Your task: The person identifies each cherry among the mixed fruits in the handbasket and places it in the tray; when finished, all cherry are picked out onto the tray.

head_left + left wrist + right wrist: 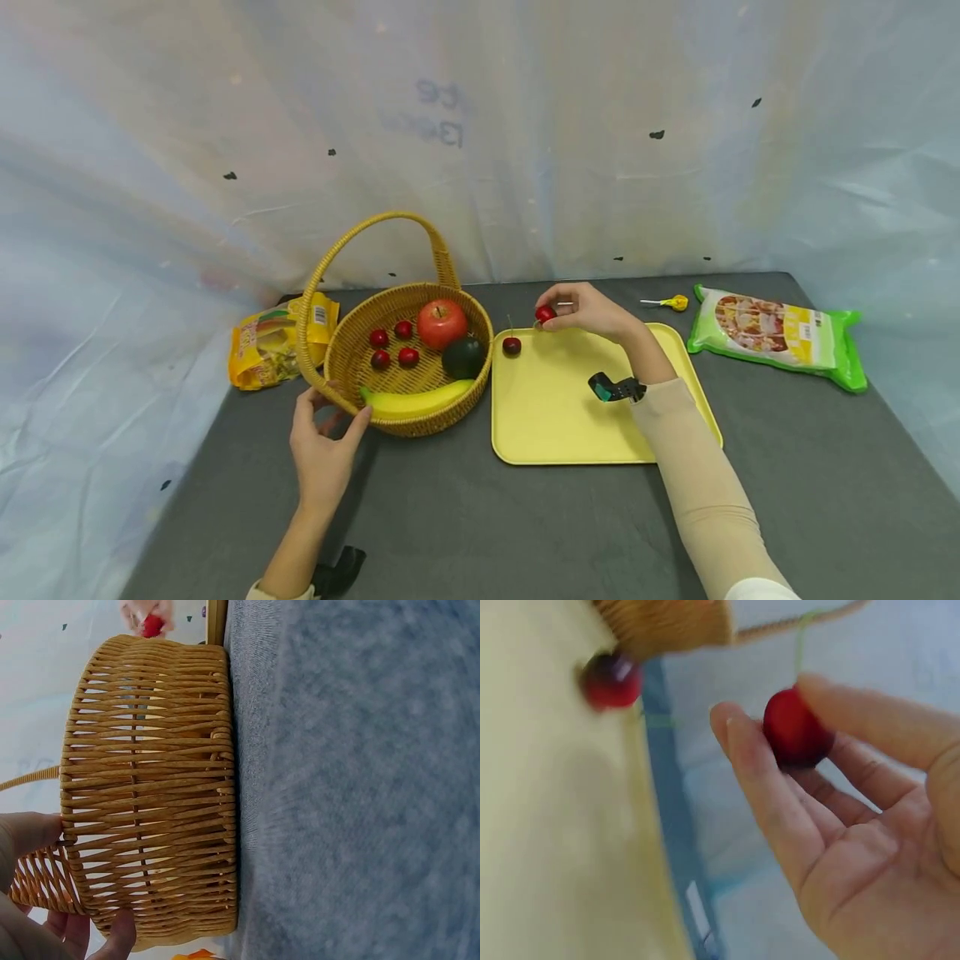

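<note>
We note our right hand [592, 310] pinching a cherry [545, 314] between thumb and fingertips over the yellow tray's [555, 417] far-left corner, a second cherry [512, 346] lying just left below, while our left hand [322, 454] grips the basket [408, 425] rim.

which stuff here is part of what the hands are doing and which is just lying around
In use:
- right hand pinching a cherry
- second cherry on the yellow tray
- left hand holding the wicker basket rim
- four cherries in the basket

Lying about:
- apple, banana, dark fruit
- yellow snack bag
- green packet
- small yellow tool
</note>
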The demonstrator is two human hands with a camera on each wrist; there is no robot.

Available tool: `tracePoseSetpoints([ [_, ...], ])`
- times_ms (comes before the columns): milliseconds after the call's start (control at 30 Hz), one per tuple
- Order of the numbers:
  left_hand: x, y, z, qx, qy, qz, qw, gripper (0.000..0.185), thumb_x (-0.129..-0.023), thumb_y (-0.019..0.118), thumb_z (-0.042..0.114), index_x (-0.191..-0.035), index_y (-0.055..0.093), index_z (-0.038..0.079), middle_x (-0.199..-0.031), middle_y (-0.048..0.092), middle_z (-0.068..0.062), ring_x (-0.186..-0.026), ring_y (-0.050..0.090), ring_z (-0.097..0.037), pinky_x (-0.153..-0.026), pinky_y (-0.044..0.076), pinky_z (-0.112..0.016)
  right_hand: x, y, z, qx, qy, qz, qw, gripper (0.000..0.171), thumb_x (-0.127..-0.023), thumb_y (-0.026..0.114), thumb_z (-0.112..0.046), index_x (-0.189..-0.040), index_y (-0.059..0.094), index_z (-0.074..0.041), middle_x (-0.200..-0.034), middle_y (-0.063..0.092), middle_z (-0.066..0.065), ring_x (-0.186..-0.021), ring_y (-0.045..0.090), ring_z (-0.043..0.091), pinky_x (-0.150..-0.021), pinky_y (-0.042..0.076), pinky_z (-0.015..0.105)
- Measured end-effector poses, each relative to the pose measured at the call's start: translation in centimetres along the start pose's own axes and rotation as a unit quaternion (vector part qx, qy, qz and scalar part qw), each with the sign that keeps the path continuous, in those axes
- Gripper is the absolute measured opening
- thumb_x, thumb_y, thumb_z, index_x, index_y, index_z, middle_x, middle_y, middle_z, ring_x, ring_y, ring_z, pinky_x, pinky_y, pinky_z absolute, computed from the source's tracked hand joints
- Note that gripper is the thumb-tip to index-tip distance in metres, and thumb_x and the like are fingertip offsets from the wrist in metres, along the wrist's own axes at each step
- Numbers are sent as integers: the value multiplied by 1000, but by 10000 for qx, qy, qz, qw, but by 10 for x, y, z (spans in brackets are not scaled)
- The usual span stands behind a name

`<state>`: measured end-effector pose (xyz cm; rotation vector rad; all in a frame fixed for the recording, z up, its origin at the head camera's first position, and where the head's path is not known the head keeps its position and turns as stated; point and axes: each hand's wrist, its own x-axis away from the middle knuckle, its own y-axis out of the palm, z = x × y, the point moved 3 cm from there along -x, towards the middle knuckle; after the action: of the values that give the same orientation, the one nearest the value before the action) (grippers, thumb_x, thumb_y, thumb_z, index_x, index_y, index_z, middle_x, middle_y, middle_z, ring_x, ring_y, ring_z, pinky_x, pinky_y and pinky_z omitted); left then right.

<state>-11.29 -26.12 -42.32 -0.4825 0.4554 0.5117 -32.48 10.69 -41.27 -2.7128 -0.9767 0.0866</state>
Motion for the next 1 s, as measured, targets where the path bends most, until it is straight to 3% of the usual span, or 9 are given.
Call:
tracePoseSetpoints([
  [167, -1, -2, 20, -34, 74, -2, 10000, 53, -79, 77, -13, -126, 52, -12, -115, 55, -19, -106, 52, -25, -84, 53, -15, 4, -6, 21, 152, 64, 421, 9990, 30, -89, 76, -10, -113, 63, 4, -101, 66, 16, -94, 60, 43, -82, 54, 45],
  [333, -1, -3, 31, -59, 24, -36, 10000, 52, -80, 77, -12, -125, 52, -13, -115, 54, -29, -105, 51, -15, -84, 52, -14, 1, -2, 32, 226, -16, 523, 9984, 31, -93, 72, -11, -116, 64, 9, -98, 66, 23, -85, 65, 45, -77, 58, 46],
  [500, -1, -3, 32, -97, 4, -37, 9999, 51, -80, 78, -12, -125, 53, -12, -115, 55, -30, -105, 51, -11, -84, 53, -16, -3, 6, 35, 303, -51, 607, 9977, 31, -97, 67, -9, -119, 64, 12, -102, 66, 29, -77, 68, 41, -70, 61, 43],
  [667, -1, -2, 31, -114, -3, -75, 9999, 51, -80, 78, -12, -125, 53, -12, -115, 54, -30, -106, 51, -13, -85, 54, -16, -3, 9, 34, 429, -204, 915, 9947, 24, -94, 71, -9, -109, 61, 6, -90, 63, 23, -63, 58, 38, -53, 53, 36],
  [833, -1, -2, 31, -120, -10, -88, 9999, 51, -80, 78, -11, -124, 53, -12, -115, 54, -31, -105, 51, -11, -85, 54, -16, -5, 10, 36, 661, -431, 1130, 9905, 22, -95, 71, -11, -107, 60, 4, -89, 60, 15, -58, 49, 26, -50, 45, 32],
  [933, -1, -2, 31, -35, -4, -107, 9999, 51, -80, 77, -12, -125, 52, -12, -115, 55, -27, -106, 52, -19, -86, 54, -17, -7, 11, 37, 721, -380, 1115, 9904, 21, -96, 68, -12, -109, 67, 5, -92, 63, 18, -54, 46, 23, -49, 43, 30],
  [1000, -1, -2, 31, 27, -3, -120, 9999, 51, -80, 76, -13, -125, 52, -12, -113, 56, -18, -107, 52, -27, -86, 53, -17, -7, 12, 38, 645, -229, 964, 9930, 22, -96, 68, -10, -112, 68, 6, -94, 64, 22, -54, 50, 24, -49, 45, 29],
])
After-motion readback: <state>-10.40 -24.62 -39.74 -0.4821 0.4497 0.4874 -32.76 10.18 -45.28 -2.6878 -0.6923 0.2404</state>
